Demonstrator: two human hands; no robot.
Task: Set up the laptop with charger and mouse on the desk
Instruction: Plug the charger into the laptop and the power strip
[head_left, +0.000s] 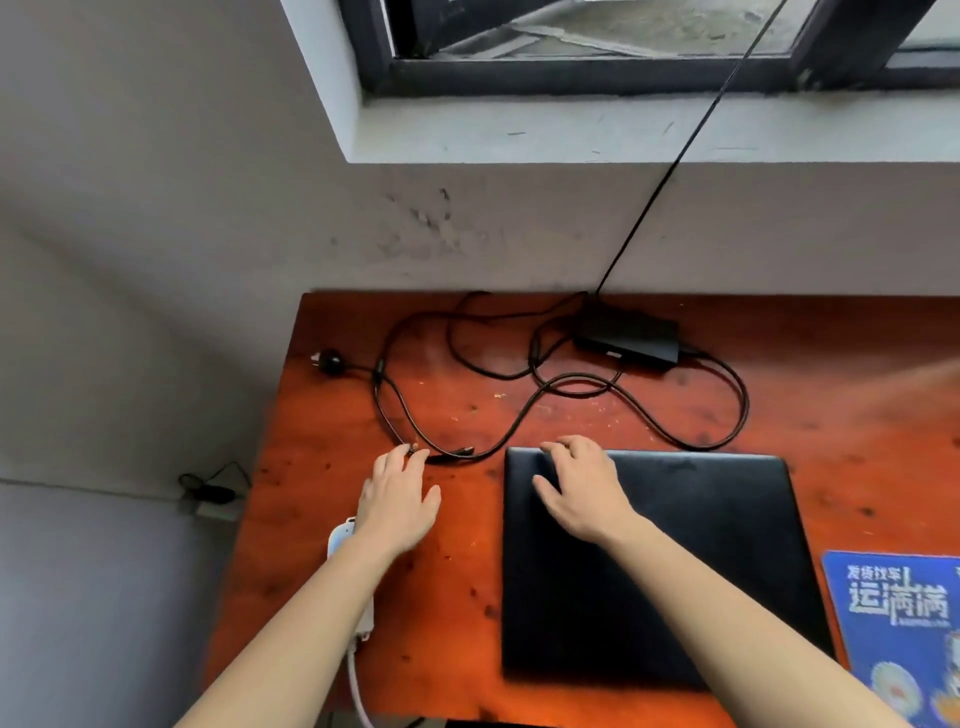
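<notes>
A closed black laptop (701, 561) lies flat on the reddish wooden desk (467, 649). My right hand (582, 488) rests on its far left corner, fingers spread. My left hand (400, 499) lies to the left of the laptop, its fingertips at the charger cable's end (457, 453); whether they grip it is unclear. The black charger brick (628, 338) sits at the desk's back edge, its cable (691, 441) looped loosely over the desk. The wall plug (327, 359) lies at the far left. No mouse is in view.
A blue printed mouse pad (898, 623) lies at the desk's right edge. A white power strip (343, 540) sits under my left forearm at the left edge. A thin black cord (675, 166) runs up the wall to the window. On the floor lies another adapter (210, 493).
</notes>
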